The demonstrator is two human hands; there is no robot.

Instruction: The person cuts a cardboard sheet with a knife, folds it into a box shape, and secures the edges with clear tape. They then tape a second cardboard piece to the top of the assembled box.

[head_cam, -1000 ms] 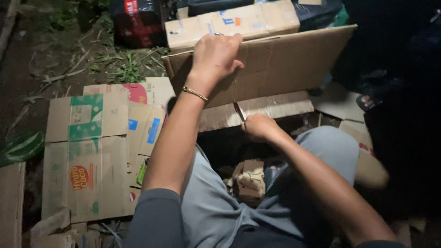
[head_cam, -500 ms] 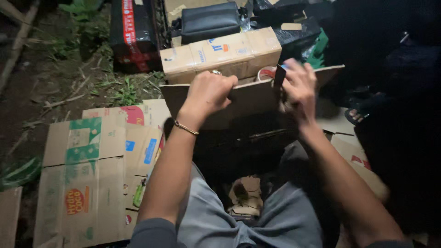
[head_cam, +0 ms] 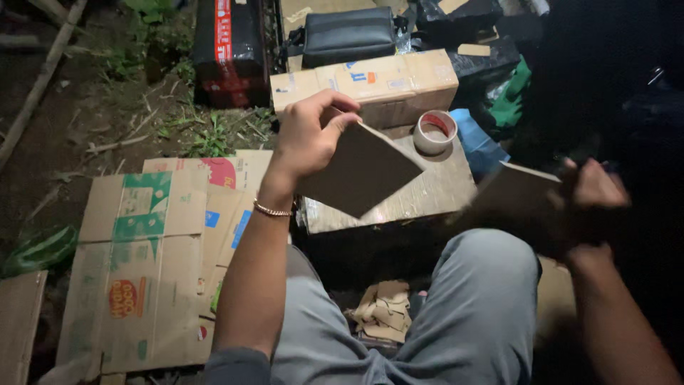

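Fingers (head_cam: 335,117) of left hand (head_cam: 310,135) pinch brown cardboard square (head_cam: 360,171); tape roll (head_cam: 435,132) behind.

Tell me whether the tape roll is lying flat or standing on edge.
Lying flat: the tape roll rests on the cardboard sheet, its round opening facing up.

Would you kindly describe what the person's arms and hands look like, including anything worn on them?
Both forearms are bare, with no gloves on either hand. The left hand has a thin gold-coloured bracelet at the wrist, and a dark grey sleeve shows at the upper arm. The right hand is motion-blurred; nothing worn on it can be made out.
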